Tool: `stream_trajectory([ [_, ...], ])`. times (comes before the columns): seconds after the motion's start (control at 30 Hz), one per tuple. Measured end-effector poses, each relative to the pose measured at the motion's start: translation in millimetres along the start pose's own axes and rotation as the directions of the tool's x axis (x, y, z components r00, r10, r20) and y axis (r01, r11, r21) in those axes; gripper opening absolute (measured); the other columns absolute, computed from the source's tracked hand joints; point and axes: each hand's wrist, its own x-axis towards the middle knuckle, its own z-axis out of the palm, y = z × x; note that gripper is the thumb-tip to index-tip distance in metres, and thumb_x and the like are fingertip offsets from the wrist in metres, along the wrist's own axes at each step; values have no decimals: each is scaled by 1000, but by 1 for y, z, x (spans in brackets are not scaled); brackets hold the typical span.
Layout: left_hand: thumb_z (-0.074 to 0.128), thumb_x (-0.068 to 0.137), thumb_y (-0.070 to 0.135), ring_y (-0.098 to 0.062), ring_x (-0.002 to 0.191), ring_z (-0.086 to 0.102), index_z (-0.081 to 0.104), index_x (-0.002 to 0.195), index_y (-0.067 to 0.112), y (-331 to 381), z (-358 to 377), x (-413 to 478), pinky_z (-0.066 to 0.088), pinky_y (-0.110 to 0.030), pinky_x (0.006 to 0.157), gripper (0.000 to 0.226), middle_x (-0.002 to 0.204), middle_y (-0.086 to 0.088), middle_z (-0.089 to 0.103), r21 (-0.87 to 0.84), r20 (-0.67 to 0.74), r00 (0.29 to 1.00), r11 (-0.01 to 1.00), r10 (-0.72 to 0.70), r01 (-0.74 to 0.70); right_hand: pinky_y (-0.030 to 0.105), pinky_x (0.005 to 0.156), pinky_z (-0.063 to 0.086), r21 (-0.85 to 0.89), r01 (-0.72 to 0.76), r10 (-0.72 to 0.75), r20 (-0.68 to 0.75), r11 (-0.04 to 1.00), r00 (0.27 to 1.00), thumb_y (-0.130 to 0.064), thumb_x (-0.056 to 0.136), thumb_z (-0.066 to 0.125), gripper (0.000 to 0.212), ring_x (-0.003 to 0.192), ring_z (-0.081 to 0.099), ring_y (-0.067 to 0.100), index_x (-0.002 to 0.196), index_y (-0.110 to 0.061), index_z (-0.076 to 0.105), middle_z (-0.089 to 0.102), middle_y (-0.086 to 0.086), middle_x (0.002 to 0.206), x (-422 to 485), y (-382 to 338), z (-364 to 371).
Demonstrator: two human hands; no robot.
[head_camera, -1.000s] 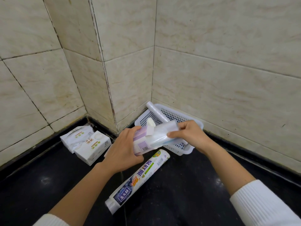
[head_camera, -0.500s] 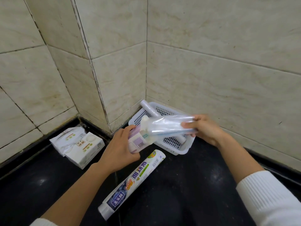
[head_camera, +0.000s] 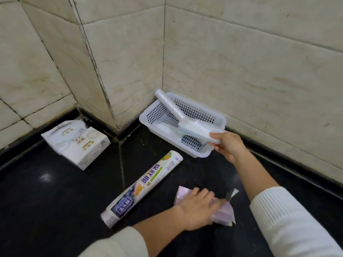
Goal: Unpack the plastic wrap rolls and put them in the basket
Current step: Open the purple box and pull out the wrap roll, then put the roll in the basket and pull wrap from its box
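A white perforated basket (head_camera: 202, 154) sits on the black floor in the tiled corner. One bare plastic wrap roll (head_camera: 169, 106) leans inside it, its end poking over the far-left rim. My right hand (head_camera: 229, 145) grips the end of a clear unpacked roll (head_camera: 196, 127) that lies into the basket. My left hand (head_camera: 197, 207) rests low on the floor on the empty purple carton (head_camera: 223, 216). A packaged roll with a purple printed label (head_camera: 143, 186) lies on the floor between my left arm and the basket.
Two white packets (head_camera: 78, 142) lie against the wall base at the left. Tiled walls close the corner behind the basket. A grout line (head_camera: 121, 164) runs across the dark floor.
The roll came out of the purple carton. My right hand carried it into the basket, while my left hand brought the carton down to the floor on the right.
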Motion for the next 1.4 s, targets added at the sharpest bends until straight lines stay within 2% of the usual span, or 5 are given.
stream_trajectory([
  [0.23,43,92,51,-28,138,26,21,150,22,-33,8,0,22,-43,114,68,150,-12,30,-301,-90,994,953,-61,31,34,63,56,-108,75,-80,-40,991,996,-6,77,75,13,81,66,21,86,-14,69,70,3,90,31,9,17],
  [0.47,45,97,31,-28,145,21,21,151,7,-151,-27,3,23,-38,119,64,157,-14,21,-368,-351,682,764,-642,530,36,75,55,-390,183,-188,25,902,982,-10,83,71,18,81,63,22,100,-5,67,67,8,93,62,17,54],
  [0.77,30,101,42,-19,150,-12,0,155,16,-182,-16,3,0,-34,119,67,164,-7,-5,-304,-190,754,768,-628,563,29,63,47,-965,260,-85,256,44,963,-15,84,57,26,74,58,23,107,-5,61,58,7,87,72,9,60],
  [1.17,47,99,30,-16,144,20,35,148,15,-155,-4,-85,21,-30,116,53,156,-3,28,-689,-194,539,505,-820,520,30,76,51,-643,593,-418,426,484,802,-13,85,60,11,79,62,15,85,-17,71,70,-2,85,-15,37,90],
  [1.4,47,98,35,-21,111,55,59,123,11,-127,27,-136,46,-36,99,37,122,-9,61,-684,93,601,388,-794,618,37,101,40,-779,613,-170,591,133,788,-19,87,57,55,123,39,27,141,-21,47,45,8,134,-43,111,119],
])
